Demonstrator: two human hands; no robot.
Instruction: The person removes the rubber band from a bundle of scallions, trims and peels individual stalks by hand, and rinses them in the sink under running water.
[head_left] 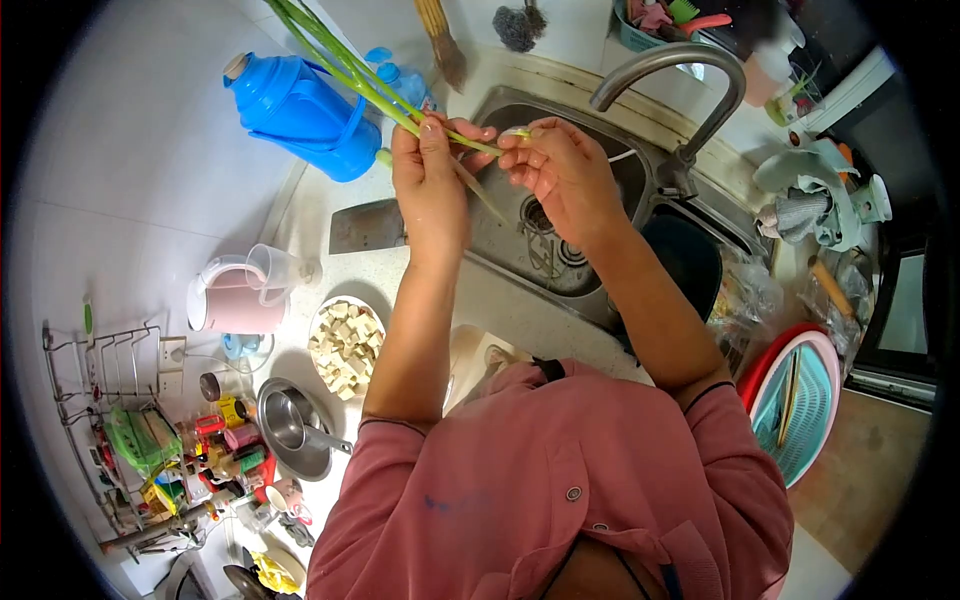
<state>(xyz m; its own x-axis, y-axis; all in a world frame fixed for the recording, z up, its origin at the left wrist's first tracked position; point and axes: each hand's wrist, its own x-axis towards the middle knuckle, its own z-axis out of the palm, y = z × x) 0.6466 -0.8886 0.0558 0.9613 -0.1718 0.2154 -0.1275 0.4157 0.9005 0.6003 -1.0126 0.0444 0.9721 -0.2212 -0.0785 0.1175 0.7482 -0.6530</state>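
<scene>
Several green onions (345,72) run slantwise over the sink (490,225), their green tops toward the upper left. My left hand (432,175) is closed around their lower stems, thumb on top. At the pale root ends, my right hand (565,175) has its fingers pinched together on a green onion, with a whitish bit showing at the fingertips. One pale stem hangs down below my left hand, above the sink basin. Thin peeled scraps (545,258) lie near the drain.
A faucet (690,120) arches over the sink's right side. A blue thermos (300,110) stands left of it, and a flat metal blade (365,228) lies on the counter. Nearer are a bowl of tofu cubes (346,348), a pink kettle (240,300) and metal bowls (290,425). Baskets (800,400) stand right.
</scene>
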